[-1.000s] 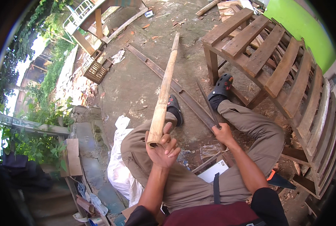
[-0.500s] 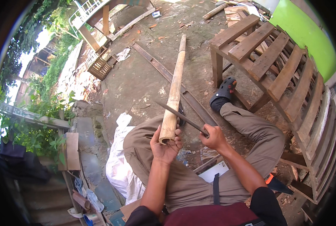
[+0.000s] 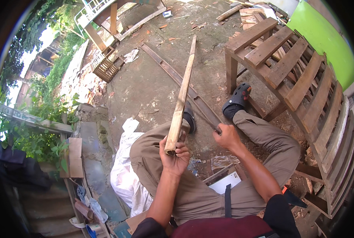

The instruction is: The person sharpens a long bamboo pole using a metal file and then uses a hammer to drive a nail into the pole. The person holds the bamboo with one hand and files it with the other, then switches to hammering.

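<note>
A long, pale split bamboo piece (image 3: 181, 99) points away from me, its far end thin and its near end hollow. My left hand (image 3: 173, 158) is closed around that near end, thumb on one side and fingers on the other, above my left thigh. To the right of the bamboo and apart from it, my right hand (image 3: 227, 137) forms a fist around the handle end of a long-bladed knife (image 3: 217, 129). The knife's blade appears nearly edge-on against the dark ground strip, so its outline is hard to make out.
A slatted wooden bench (image 3: 290, 75) stands close on my right, before a green panel (image 3: 324, 43). On the ground beyond lies a long rusty channel (image 3: 204, 109). White cloth (image 3: 123, 180) is bunched by my left leg, beside a low block wall (image 3: 90, 146).
The bamboo has turned about its length and looks narrower. My right hand has shifted slightly; the knife blade, which crossed over the bamboo, has swung away from it to the right.
</note>
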Demonstrator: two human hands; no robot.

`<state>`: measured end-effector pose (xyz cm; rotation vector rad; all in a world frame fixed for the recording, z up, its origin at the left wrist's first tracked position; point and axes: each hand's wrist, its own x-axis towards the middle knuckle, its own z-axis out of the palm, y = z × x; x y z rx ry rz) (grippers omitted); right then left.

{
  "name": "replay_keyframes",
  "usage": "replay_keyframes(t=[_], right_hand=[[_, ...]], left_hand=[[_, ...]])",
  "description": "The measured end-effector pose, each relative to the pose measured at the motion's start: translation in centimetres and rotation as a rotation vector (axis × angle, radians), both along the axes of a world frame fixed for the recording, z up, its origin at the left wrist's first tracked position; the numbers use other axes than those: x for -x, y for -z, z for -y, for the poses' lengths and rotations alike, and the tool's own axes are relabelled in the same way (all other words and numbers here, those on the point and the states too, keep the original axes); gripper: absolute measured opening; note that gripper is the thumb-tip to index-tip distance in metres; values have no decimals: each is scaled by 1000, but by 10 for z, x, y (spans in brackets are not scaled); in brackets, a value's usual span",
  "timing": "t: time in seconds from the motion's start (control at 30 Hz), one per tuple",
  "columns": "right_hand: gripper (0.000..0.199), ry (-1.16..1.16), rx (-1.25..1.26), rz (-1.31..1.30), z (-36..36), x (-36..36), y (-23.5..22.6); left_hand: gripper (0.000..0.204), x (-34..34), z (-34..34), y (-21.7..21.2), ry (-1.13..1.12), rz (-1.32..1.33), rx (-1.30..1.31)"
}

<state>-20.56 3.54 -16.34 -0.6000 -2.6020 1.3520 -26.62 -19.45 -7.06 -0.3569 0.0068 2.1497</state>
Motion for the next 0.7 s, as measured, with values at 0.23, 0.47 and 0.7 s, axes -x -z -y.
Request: replay_keyframes(t=[0.23,0.47,0.7], right_hand=[[36,158,115,-17,-12,-35,38],[40,90,11,123,-6,-39,63],[42,124,1,120,-10,-43,79]], left_hand=[[51,10,11,-3,-208,-118,235],[60,9,-3,-35,-240,-236,261],[86,15,0,-36,-62,-707,819]])
